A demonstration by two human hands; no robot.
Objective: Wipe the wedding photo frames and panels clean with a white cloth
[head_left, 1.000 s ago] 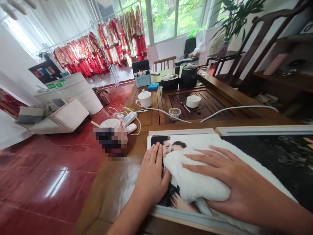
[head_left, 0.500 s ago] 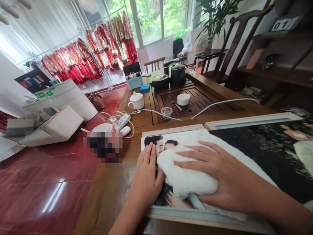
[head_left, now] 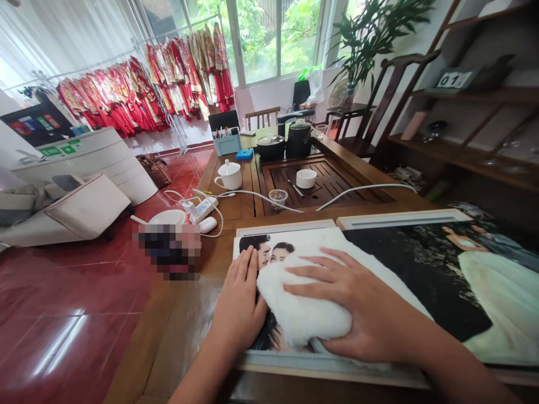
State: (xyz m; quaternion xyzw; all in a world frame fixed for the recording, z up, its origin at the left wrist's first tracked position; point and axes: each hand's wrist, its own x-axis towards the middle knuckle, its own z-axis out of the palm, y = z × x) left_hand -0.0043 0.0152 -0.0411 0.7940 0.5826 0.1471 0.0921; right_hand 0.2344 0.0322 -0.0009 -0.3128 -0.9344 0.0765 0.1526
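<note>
A framed photo print (head_left: 248,240) of two people lies on the wooden table in front of me. My left hand (head_left: 241,300) rests on its left edge, fingers stretched out flat and holding nothing. Under my right hand (head_left: 351,297) is a fluffy white cloth (head_left: 295,300), bunched against the print. The fingers are spread across the cloth, with the thumb at its near side. Part of the print is covered by the cloth and both hands. A second framed photo print (head_left: 404,258), dark with a figure in a pale gown, lies directly to the right.
Behind the prints, a white cable (head_left: 269,197) crosses the table (head_left: 177,331). A lidded white cup (head_left: 229,175), a white bowl (head_left: 306,178) and a small clear tub (head_left: 278,198) stand beyond. A power strip (head_left: 206,209) lies at the left edge. Shelves (head_left: 475,151) stand at right.
The view has turned slightly right, so everything sits further left in the picture. My right hand and the cloth have shifted only slightly over the print; my left hand stays on its edge.
</note>
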